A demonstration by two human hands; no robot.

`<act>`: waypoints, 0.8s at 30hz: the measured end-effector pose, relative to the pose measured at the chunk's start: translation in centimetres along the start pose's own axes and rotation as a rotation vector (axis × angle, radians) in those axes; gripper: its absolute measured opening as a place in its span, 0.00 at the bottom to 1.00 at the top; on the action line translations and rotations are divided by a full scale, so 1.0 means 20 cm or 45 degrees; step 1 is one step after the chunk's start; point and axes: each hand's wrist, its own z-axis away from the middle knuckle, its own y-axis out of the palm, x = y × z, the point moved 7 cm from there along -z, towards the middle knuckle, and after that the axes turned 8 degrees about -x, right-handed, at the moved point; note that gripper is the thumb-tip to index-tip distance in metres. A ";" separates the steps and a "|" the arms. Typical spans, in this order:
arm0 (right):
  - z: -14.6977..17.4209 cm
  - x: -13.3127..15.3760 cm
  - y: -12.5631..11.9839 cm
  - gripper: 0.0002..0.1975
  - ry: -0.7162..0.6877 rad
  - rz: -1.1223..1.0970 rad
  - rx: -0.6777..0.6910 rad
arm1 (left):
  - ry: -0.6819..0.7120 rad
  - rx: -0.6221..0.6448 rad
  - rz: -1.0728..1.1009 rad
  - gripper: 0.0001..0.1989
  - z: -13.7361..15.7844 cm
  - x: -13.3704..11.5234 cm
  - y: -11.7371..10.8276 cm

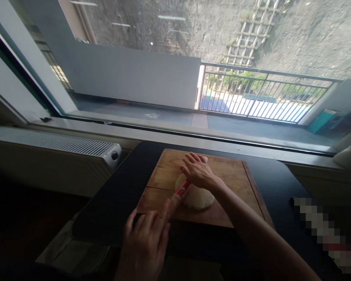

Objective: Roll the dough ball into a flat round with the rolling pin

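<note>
On a wooden board (228,177) lies a flattened round of pale dough (199,198). Across it runs a slim roller-like cylinder with a red band (182,189), perhaps a bottle; its exact kind is unclear. My right hand (197,171) lies palm down with fingers stretched out over the cylinder's far end, above the board. Near the other end is my left hand (147,236), palm down at the board's front edge, fingers extended and slightly apart. Whether the left palm touches the cylinder is hidden. Part of the dough is covered by my right hand and forearm.
A dark table (116,203) carries the board. Behind it are a window sill (128,132) and a large window, with a metal railing (251,93) outside. A white radiator (75,144) stands to the left. A pixelated patch covers something at the lower right.
</note>
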 end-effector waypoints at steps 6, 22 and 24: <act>0.32 -0.14 -0.07 0.29 0.063 0.090 -0.027 | 0.111 -0.025 0.204 0.29 0.06 -0.06 -0.01; 0.27 -0.08 -0.06 0.29 0.101 0.093 0.040 | 0.036 -0.024 0.218 0.29 0.09 -0.07 -0.03; 0.33 -0.11 -0.08 0.30 0.143 0.125 0.018 | 0.042 -0.018 0.255 0.29 0.09 -0.08 -0.02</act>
